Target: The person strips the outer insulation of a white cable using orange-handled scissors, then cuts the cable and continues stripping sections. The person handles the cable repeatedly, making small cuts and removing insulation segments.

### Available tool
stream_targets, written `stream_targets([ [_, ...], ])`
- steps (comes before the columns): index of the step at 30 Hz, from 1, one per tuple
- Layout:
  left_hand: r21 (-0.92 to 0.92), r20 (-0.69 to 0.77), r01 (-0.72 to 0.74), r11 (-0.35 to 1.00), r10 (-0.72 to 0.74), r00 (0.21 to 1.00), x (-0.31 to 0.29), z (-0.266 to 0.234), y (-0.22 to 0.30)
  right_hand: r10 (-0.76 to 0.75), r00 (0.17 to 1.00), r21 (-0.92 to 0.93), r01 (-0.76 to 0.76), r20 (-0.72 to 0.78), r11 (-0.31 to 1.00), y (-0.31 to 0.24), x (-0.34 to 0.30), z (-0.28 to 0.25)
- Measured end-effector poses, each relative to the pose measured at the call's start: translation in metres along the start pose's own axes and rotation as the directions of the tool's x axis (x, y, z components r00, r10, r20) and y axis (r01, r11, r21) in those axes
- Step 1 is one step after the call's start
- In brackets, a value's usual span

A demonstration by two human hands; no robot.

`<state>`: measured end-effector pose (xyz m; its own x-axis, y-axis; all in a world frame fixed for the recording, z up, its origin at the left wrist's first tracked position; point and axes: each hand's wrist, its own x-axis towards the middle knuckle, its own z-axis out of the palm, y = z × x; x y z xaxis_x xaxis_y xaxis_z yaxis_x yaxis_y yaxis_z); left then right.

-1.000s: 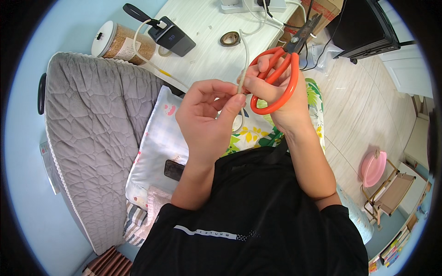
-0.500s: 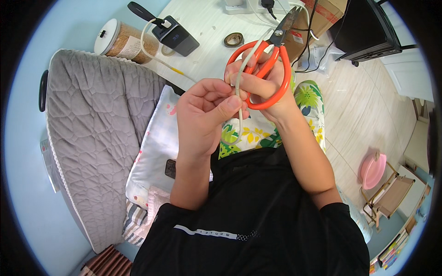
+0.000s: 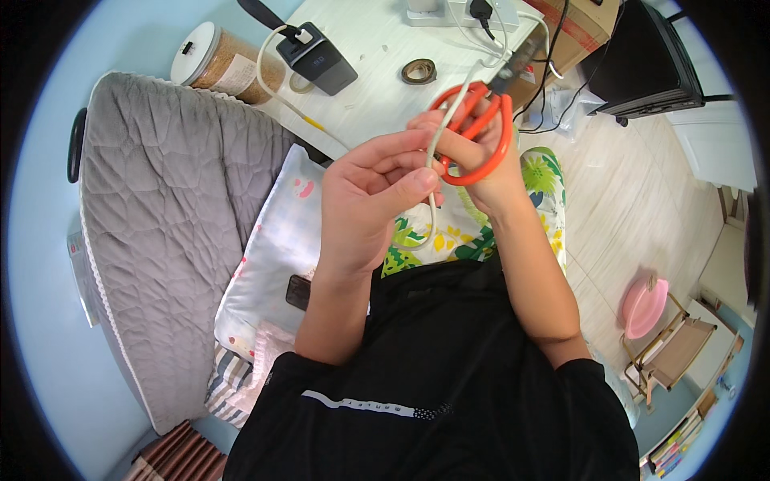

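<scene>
My left hand (image 3: 365,200) pinches a white cable (image 3: 435,152) between thumb and fingertips, above my lap. From there the cable rises toward the table, and a loop of it hangs below the fingers. Close beside it, my right hand (image 3: 491,168) is closed around orange-handled scissors (image 3: 504,152), with fingers through the handle loops. Their dark blades point away to the upper right and are smeared by motion. The cable crosses in front of the left handle loop, and the fingertips of both hands nearly meet there. Some right fingers are hidden behind the handles.
On the white table (image 3: 373,80) are a dark power bank (image 3: 321,64) with a cable plugged in, a roll of tape (image 3: 419,71), a lidded jar (image 3: 228,64) and a power strip (image 3: 449,16). A cardboard box (image 3: 573,36) stands right. A phone (image 3: 298,292) lies left of my lap.
Both hands have shifted slightly right with the cable and scissors. The scissors have turned and their blades have dropped a little to the right. The whole view has shifted slightly.
</scene>
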<state>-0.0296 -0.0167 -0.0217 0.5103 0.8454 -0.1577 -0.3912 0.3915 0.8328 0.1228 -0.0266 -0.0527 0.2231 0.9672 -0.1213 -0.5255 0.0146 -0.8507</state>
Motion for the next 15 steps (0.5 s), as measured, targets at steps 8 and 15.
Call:
stream_targets([
  [8,0.033,0.186,0.088,0.996,-0.092,0.978,0.007,-0.005,-0.006,-0.089,0.991,-0.027,0.087,-0.097,0.996,0.006,-0.008,-0.028],
  [15,-0.025,0.313,0.211,0.977,-0.193,0.930,0.011,-0.009,-0.006,-0.094,0.993,0.044,0.097,-0.071,0.994,0.005,-0.006,-0.031],
])
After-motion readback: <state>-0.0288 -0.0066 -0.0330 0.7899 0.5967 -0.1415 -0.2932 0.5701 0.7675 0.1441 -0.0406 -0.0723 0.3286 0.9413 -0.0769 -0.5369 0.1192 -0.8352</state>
